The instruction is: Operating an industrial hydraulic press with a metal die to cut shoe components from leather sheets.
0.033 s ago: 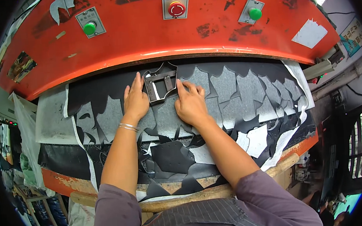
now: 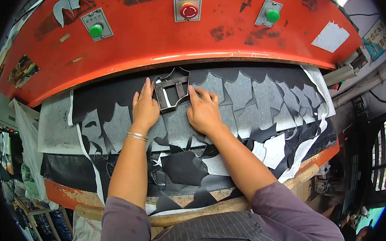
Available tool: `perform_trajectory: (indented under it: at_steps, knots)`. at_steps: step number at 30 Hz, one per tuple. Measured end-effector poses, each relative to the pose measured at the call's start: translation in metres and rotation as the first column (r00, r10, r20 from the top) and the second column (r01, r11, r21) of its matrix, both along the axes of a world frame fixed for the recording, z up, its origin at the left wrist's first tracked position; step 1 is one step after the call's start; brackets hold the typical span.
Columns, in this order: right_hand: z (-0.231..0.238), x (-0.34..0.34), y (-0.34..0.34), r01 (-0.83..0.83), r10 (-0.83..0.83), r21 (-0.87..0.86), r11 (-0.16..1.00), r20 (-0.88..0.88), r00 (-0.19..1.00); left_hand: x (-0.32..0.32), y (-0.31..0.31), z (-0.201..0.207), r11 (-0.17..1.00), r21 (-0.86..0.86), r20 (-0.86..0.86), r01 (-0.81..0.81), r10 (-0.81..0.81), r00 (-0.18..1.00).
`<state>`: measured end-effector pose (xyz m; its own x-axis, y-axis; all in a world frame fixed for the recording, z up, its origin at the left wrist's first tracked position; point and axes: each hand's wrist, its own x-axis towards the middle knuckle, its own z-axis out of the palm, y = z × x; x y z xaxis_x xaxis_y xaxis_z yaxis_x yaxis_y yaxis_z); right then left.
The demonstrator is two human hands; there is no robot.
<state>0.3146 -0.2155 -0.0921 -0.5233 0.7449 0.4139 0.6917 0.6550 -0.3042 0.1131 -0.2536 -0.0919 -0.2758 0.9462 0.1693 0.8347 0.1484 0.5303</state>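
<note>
A metal cutting die [image 2: 172,82], a shaped steel outline with crossbars, rests on a black sheet [image 2: 119,87] at the far middle. My left hand [image 2: 146,108] lies along the die's left side, its fingers stretched forward. Against the right side presses my right hand [image 2: 203,111], with the fingers partly bent. The die is held between both hands. Die-shaped gaps in the sheet show a grey surface [image 2: 267,93] around and to the right of my hands. Nearer to me, cut black pieces [image 2: 183,168] and white pieces [image 2: 274,151] lie loosely piled between my forearms and beside the right one.
A red machine beam [image 2: 151,42] spans the far side, just behind the die. It carries two green buttons [image 2: 96,31] and a red stop button [image 2: 189,10]. A wooden rail [image 2: 208,212] runs along the near edge. Clear plastic sheeting [image 2: 29,145] hangs at the left.
</note>
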Motion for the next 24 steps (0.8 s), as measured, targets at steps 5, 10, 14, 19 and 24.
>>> perform_trajectory:
  at_steps: [5, 10, 14, 19, 24]
  knots:
    - [0.000, 0.002, -0.004, -0.016, 0.016, -0.002, 1.000, -0.016, 1.000, 0.004, -0.006, 0.007, 1.000, -0.015, -0.050, 0.018, -0.019, 0.999]
    - [0.005, -0.003, 0.003, 0.024, -0.024, -0.034, 0.999, -0.005, 1.000, 0.006, -0.001, 0.007, 1.000, -0.027, -0.079, 0.008, -0.010, 0.997]
    - [0.012, -0.007, 0.008, 0.040, -0.094, -0.228, 0.973, -0.233, 0.968, -0.025, -0.007, -0.004, 0.998, 0.005, 0.089, -0.058, 0.057, 0.994]
    - [0.114, 0.058, 0.077, 0.318, -0.119, 0.119, 0.941, -0.761, 0.638, -0.050, -0.025, 0.063, 0.865, 0.390, 0.419, -0.314, 0.137, 0.898]
    - [0.172, 0.075, 0.155, 0.690, -0.406, 0.197, 0.696, -0.685, 0.605, -0.073, 0.001, 0.157, 0.660, 0.746, -0.005, -0.090, 0.141, 0.990]
